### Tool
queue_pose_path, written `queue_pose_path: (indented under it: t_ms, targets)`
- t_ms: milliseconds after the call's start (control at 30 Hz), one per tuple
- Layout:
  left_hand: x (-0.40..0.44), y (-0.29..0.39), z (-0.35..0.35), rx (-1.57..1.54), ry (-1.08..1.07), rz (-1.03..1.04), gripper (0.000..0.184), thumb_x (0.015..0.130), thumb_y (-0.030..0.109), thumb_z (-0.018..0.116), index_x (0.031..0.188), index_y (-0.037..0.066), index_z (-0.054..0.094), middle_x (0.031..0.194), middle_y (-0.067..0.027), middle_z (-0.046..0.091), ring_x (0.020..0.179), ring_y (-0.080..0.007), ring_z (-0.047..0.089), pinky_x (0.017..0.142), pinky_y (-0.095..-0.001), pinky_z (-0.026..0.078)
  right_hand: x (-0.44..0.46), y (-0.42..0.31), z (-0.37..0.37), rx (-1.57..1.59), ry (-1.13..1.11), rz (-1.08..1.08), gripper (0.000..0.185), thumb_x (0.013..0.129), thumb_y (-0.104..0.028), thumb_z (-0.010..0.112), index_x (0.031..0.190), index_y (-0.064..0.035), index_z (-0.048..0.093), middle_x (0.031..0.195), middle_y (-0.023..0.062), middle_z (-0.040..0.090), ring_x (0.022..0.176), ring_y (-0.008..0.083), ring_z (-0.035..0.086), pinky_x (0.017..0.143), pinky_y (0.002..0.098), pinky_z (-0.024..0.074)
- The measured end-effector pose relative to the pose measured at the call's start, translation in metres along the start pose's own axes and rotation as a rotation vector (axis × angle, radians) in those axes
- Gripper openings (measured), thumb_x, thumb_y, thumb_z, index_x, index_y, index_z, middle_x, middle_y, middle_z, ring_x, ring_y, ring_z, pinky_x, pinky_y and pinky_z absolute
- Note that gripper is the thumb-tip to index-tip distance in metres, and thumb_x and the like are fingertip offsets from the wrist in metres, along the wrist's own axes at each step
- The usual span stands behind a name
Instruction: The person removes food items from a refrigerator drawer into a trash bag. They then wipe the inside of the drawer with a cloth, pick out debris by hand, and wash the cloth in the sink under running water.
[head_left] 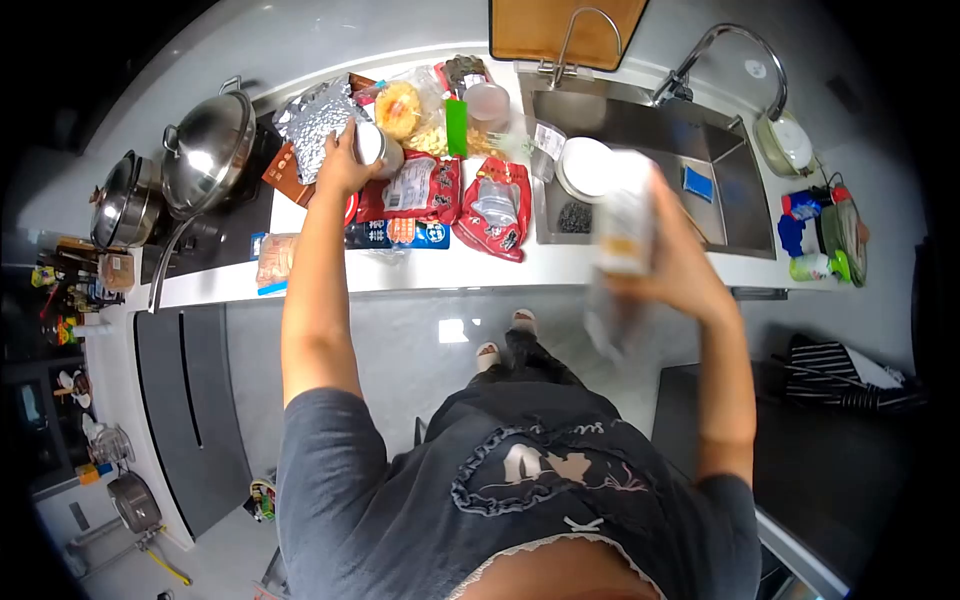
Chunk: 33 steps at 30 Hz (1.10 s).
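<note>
Gripping, left hand [343, 167]: clamped around can [371, 146].
Right hand [678, 262]: clamped on blurred carton [625, 215].
Surface [550, 268]: carton should clear its front edge; can needs steady support.

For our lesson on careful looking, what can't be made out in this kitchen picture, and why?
In the head view:
Package in the right hand: print lost to motion blur.
Canister in the left hand: one side, covered by that hand.
Large lidded pan: contents, hidden by its steel lid.
Colourful packets, far left: print too small to read.
</note>
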<state>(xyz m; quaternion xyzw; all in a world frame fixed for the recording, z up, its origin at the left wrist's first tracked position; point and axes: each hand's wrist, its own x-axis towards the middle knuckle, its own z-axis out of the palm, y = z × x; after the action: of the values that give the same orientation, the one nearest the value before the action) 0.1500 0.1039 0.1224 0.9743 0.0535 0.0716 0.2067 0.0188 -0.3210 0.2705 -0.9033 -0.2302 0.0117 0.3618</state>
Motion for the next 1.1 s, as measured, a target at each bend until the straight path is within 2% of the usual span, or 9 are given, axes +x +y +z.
queue_pose_path:
  t_ms: [233, 433, 667, 767, 900, 967, 1000, 1033, 1100]
  targets:
    - [-0.026, 0.014, 0.000, -0.032, 0.107, 0.001, 0.098, 0.059, 0.034, 0.076, 0.136, 0.012, 0.021, 0.134, -0.0306, 0.018, 0.121, -0.0424, 0.029, 0.098, -0.0394, 0.031, 0.210, 0.011, 0.139, -0.118, -0.347, -0.069, 0.123, 0.046, -0.034, 0.082, 0.136, -0.0005, 0.005, 0.135, 0.0266, 0.020, 0.123, 0.0387, 0.027, 0.101, 0.0376, 0.0270]
    - [-0.043, 0.010, 0.008, -0.148, 0.224, -0.032, 0.089, 0.066, 0.027, 0.071, 0.135, 0.007, 0.020, 0.134, -0.0304, 0.018, 0.122, -0.0438, 0.026, 0.099, -0.0414, 0.028, 0.278, 0.005, 0.195, -0.191, -0.232, 0.081, 0.128, 0.045, -0.050, 0.078, 0.137, -0.0024, 0.003, 0.136, 0.0291, 0.014, 0.121, 0.0502, 0.022, 0.101, 0.0438, 0.0255]
    - [-0.070, 0.014, 0.028, -0.317, 0.286, -0.039, 0.081, 0.075, 0.024, 0.065, 0.135, 0.002, 0.015, 0.134, -0.0316, 0.014, 0.126, -0.0403, 0.021, 0.100, -0.0390, 0.025, 0.280, 0.034, 0.197, 0.084, -0.001, 0.027, 0.106, 0.058, -0.053, 0.070, 0.134, 0.0005, 0.017, 0.132, 0.0265, 0.026, 0.124, 0.0382, 0.027, 0.099, 0.0389, 0.0296]
    - [-0.086, 0.021, 0.032, -0.295, 0.336, -0.068, 0.074, 0.075, 0.013, 0.062, 0.134, 0.000, 0.019, 0.135, -0.0281, 0.015, 0.123, -0.0405, 0.026, 0.100, -0.0395, 0.026, 0.234, 0.042, 0.164, 0.244, 0.200, 0.026, 0.087, 0.067, -0.048, 0.067, 0.128, 0.0036, 0.030, 0.127, 0.0254, 0.035, 0.116, 0.0350, 0.038, 0.095, 0.0382, 0.0335]
    - [-0.115, 0.028, 0.048, -0.354, 0.430, -0.039, 0.070, 0.074, 0.011, 0.061, 0.131, -0.003, 0.022, 0.132, -0.0269, 0.025, 0.123, -0.0386, 0.026, 0.102, -0.0408, 0.022, 0.099, 0.049, 0.119, 0.648, 0.373, 0.220, 0.054, 0.080, -0.017, 0.061, 0.126, -0.0030, 0.038, 0.123, 0.0117, 0.044, 0.113, 0.0201, 0.042, 0.090, 0.0298, 0.0376]
    - [-0.138, 0.059, 0.042, -0.497, 0.420, 0.021, 0.063, 0.075, 0.010, 0.059, 0.129, -0.003, 0.028, 0.128, -0.0244, 0.032, 0.121, -0.0356, 0.028, 0.101, -0.0403, 0.022, 0.006, 0.075, 0.113, 0.556, 0.426, 0.324, 0.054, 0.079, -0.011, 0.061, 0.126, -0.0040, 0.037, 0.118, 0.0139, 0.045, 0.097, 0.0161, 0.052, 0.082, 0.0284, 0.0436]
    - [-0.145, 0.067, 0.050, -0.498, 0.406, 0.136, 0.061, 0.076, 0.009, 0.058, 0.128, -0.002, 0.030, 0.127, -0.0226, 0.034, 0.120, -0.0349, 0.031, 0.100, -0.0393, 0.023, -0.048, 0.086, 0.111, 0.390, 0.481, 0.262, 0.048, 0.079, -0.012, 0.061, 0.122, -0.0028, 0.041, 0.113, 0.0094, 0.048, 0.095, 0.0149, 0.051, 0.080, 0.0281, 0.0437]
    - [-0.165, 0.089, 0.055, -0.660, 0.288, 0.016, 0.059, 0.076, 0.007, 0.057, 0.129, 0.000, 0.031, 0.127, -0.0209, 0.036, 0.117, -0.0332, 0.035, 0.099, -0.0385, 0.026, -0.109, 0.089, 0.117, 0.012, 0.464, 0.306, 0.043, 0.079, -0.012, 0.061, 0.119, -0.0031, 0.045, 0.112, 0.0081, 0.049, 0.096, 0.0150, 0.050, 0.080, 0.0285, 0.0438]
    - [-0.200, 0.119, 0.060, -0.660, 0.101, 0.232, 0.052, 0.078, 0.004, 0.054, 0.127, 0.001, 0.036, 0.123, -0.0183, 0.041, 0.114, -0.0303, 0.039, 0.095, -0.0365, 0.031, -0.205, 0.075, 0.128, 0.166, 0.483, 0.607, 0.036, 0.080, -0.012, 0.060, 0.113, -0.0040, 0.050, 0.109, 0.0072, 0.053, 0.096, 0.0154, 0.051, 0.079, 0.0296, 0.0442]
